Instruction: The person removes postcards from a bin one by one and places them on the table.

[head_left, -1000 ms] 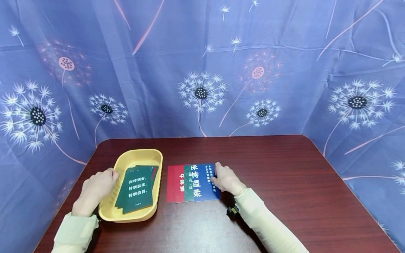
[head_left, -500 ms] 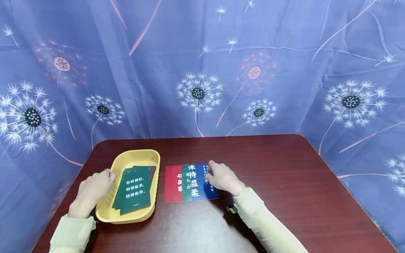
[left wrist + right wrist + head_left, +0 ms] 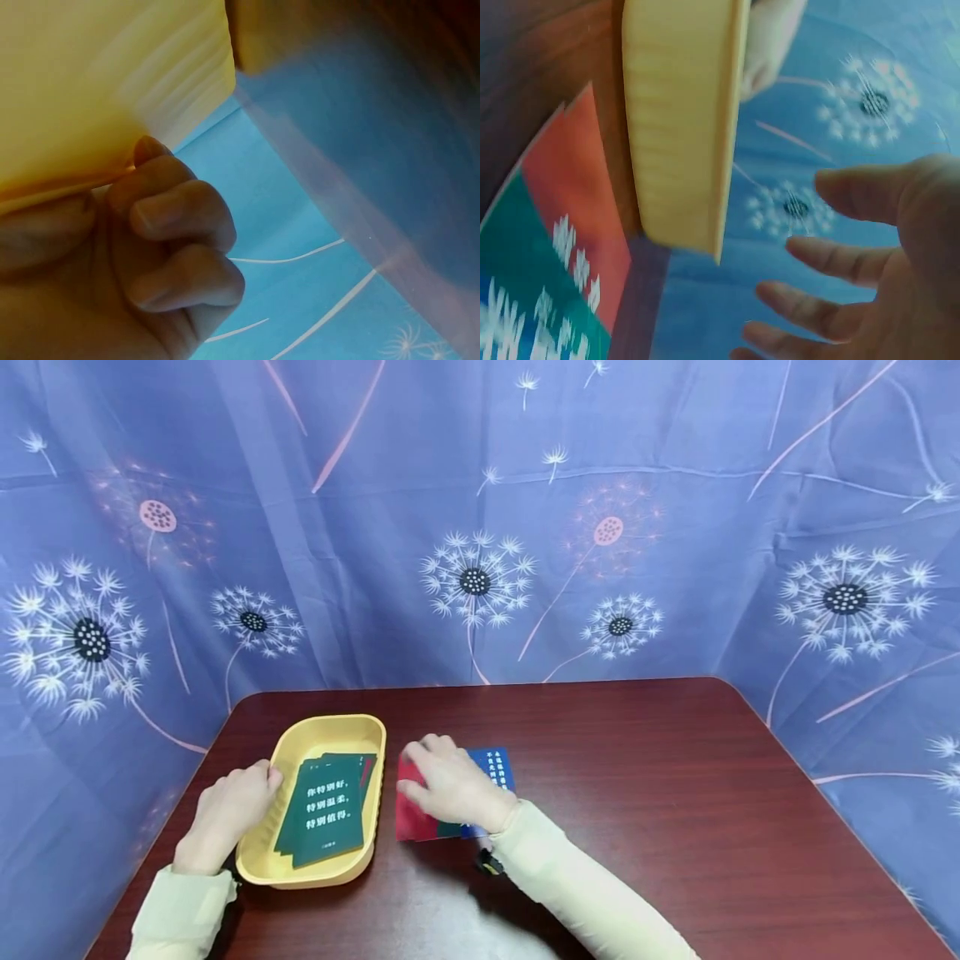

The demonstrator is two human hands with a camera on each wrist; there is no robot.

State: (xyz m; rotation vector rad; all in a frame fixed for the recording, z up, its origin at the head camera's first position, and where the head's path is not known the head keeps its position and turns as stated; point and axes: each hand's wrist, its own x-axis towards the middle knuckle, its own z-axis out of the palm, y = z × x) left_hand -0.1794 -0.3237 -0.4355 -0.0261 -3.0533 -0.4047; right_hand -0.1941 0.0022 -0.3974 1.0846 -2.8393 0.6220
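My left hand point(image 3: 231, 806) grips the left rim of a yellow plastic basket point(image 3: 307, 739); in the left wrist view its fingers point(image 3: 184, 214) curl at the basket's edge. Inside lie several overlapping cards, the top one a dark green card point(image 3: 326, 818) with white writing. Right of the basket, a fanned row of cards lies on the table: red cards point(image 3: 408, 822), a green card point(image 3: 448, 830) and a blue card point(image 3: 491, 766). Over this row hovers my right hand point(image 3: 457, 787), fingers spread and holding nothing; it hides much of the row. The right wrist view shows those open fingers point(image 3: 847, 259) beside the basket.
A dark red-brown wooden table point(image 3: 637, 760) carries everything. Behind and at both sides hangs a blue curtain point(image 3: 360, 568) with dandelion prints. A small black wrist device point(image 3: 489, 862) is at my right cuff.
My right hand has let go of the blue card's right side, lifted, and moved left over the red and green cards. My left hand stays at the basket's rim.
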